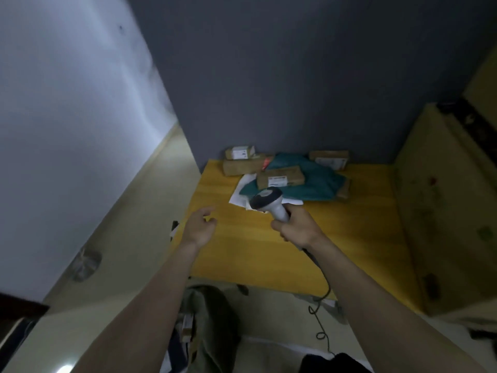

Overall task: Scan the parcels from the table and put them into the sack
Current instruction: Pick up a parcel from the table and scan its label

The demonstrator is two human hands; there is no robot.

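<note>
broadly, the yellow table [269,251] fills the middle of the view, with the parcels [285,176] heaped at its far edge against the dark wall: brown boxes with white labels, lying on and around a teal mailer bag [314,184] and some white sheets. the sack [212,324], olive and slumped, sits on the floor just below the table's near edge.

the likely trouble is the scanner's cable [322,305], which trails off the table edge and loops on the floor near the sack; a reach could snag it. the stacked boxes could also slide off the slick mailer if one is pulled carelessly.

the right hand [298,227] is wrapped round the scanner [269,203] handle, head aimed at the pile. the left hand [200,227] hovers above the table, fingers loosely spread, holding nothing.
</note>
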